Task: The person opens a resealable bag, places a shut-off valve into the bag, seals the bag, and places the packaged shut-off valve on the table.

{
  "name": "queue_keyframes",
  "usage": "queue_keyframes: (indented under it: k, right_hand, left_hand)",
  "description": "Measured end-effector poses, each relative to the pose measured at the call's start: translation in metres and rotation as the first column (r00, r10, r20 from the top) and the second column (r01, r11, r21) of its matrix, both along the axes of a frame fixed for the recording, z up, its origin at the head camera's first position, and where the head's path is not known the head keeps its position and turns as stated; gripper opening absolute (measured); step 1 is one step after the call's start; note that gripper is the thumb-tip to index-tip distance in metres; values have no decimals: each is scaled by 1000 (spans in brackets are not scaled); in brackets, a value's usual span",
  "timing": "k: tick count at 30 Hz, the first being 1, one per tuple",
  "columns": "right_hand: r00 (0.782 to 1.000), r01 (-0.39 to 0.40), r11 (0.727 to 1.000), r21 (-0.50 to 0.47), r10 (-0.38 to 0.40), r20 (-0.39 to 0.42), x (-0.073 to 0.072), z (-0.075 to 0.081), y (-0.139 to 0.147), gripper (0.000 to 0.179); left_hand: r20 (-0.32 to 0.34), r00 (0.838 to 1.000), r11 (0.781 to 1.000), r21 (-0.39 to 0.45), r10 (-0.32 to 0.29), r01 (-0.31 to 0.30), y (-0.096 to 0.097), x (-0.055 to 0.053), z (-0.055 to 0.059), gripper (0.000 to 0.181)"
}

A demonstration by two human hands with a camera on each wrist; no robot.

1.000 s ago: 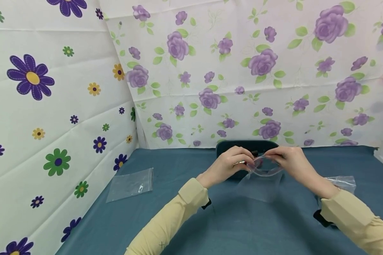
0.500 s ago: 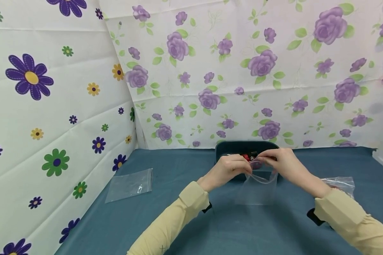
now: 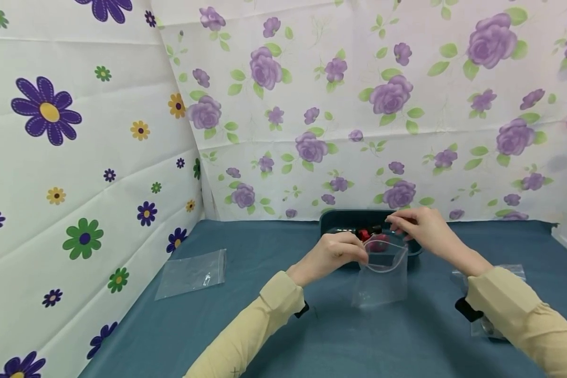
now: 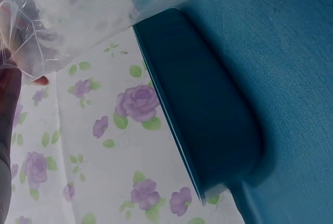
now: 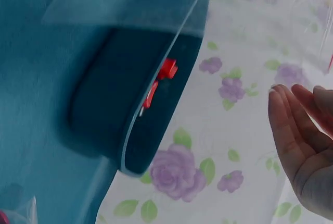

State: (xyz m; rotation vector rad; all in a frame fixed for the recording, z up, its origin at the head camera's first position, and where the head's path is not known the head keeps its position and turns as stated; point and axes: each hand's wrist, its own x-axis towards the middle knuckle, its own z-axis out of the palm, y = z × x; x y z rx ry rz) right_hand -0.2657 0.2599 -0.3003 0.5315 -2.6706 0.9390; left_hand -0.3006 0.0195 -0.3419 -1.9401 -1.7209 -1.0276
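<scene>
My left hand [image 3: 337,249] pinches a clear zip bag [image 3: 382,289] by the left side of its mouth. The bag hangs with its mouth spread in front of a dark teal bin [image 3: 331,219]. My right hand [image 3: 427,233] is just above the bag's right corner, apart from the plastic; in the right wrist view its fingers [image 5: 286,125] are loosely bent with nothing between them. Red and black small items [image 3: 369,231] lie in the bin, partly seen through the plastic. The left wrist view catches the bag [image 4: 88,21] stretching away from my fingertips.
A flat clear zip bag [image 3: 193,274] lies on the blue cloth [image 3: 264,325] at the left. At the right, plastic bags with things in them [image 3: 484,326] are partly hidden under my right forearm. Flowered sheets [image 3: 288,105] hang behind and at the left.
A second ago both hands gripped the bag's mouth. My right hand has let go and risen slightly, while the left still holds. The bag now hangs lower, and more of the bin's contents shows.
</scene>
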Motion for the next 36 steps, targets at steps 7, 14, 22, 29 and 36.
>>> queue_keyframes:
  k: [7, 14, 22, 29, 36]
  right_hand:
    - [997, -32, 994, 100, 25, 69, -29, -8, 8, 37]
    - [985, -96, 976, 194, 65, 163, -57, -25, 10, 43]
    - [950, -170, 936, 309, 73, 302, -67, -44, 7, 43]
    - [922, -201, 911, 359, 52, 384, -76, -46, -1, 54]
    - [915, -217, 883, 416, 36, 401, -81, -53, -2, 55]
  left_hand:
    - [9, 1000, 1000, -22, -19, 19, -4, 2, -3, 12]
    - [12, 1000, 999, -39, -9, 10, -7, 2, -2, 12]
    - [23, 1000, 999, -49, 0, 1, -8, 6, -1, 12]
    - [11, 1000, 999, -44, 5, -4, -12, 6, 2, 12]
    - [22, 1000, 999, -49, 4, -3, -14, 6, 1, 11]
